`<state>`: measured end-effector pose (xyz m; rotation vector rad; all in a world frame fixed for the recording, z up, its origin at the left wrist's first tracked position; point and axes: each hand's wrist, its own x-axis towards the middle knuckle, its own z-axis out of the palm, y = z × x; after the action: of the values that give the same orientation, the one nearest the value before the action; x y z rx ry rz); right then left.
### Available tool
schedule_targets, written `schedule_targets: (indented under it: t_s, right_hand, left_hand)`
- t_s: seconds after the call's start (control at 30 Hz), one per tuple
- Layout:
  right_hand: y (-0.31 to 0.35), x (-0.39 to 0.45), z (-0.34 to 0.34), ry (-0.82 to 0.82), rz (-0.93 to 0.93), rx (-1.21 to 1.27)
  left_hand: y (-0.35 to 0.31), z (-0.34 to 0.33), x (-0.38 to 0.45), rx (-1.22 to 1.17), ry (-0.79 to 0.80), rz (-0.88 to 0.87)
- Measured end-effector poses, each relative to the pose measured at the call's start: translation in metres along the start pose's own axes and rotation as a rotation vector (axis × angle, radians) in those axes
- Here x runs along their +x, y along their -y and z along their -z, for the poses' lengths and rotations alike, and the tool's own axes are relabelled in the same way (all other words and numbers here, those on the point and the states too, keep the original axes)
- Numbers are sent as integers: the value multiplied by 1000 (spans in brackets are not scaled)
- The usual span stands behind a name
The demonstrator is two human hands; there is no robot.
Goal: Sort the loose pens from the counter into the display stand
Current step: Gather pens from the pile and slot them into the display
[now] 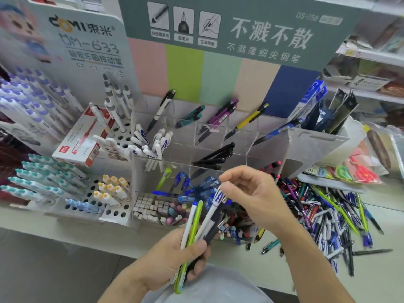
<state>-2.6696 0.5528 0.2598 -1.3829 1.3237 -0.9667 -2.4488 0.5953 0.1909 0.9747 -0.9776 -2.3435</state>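
Standing across the back of the white tabletop (72, 231), the clear acrylic display stand with its grid of open compartments (220, 145) already gives the sorting key: white pens with blue clips (153, 143) in the left cell of the middle row, black pens (215, 157) in the cell beside it, translucent blue pens (203, 189) lower down. The big heap of loose mixed pens (328, 213) lies to the right of the stand, some touching its base, so most of the task looks undone. The left hand (175, 256) is curled round a small fanned bundle of pens (196, 228), a lime-green one and a black one among them. The right hand (251, 193) pinches the capped top of a white pen with a blue clip (215, 204), which stands in that bundle. To do this step well, draw the pen straight up along its own axis so its neighbours are not dragged out, keep the left grip firm but not crushing, then drop it into the matching white cell, clip end up like the others there.
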Motion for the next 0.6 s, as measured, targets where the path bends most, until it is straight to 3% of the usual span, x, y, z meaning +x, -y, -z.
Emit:
schedule_targets:
  t_s: [0.17,0.4,0.5,0.6]
  right_hand:
    - [21,-11,26,-199,100,57]
    - [2,-30,5,-1,15,86]
    - [-9,-38,-15,72,-15,-75]
    - [-8,-41,-21,278,-85,-157]
  left_hand:
    - [2,-2,3,-129,-6,46]
    - [-3,-18,18,-343,-220,-100]
    - [-3,-19,24,-323,-286,-176]
    - [-4,-19,26,-397,-340,-189]
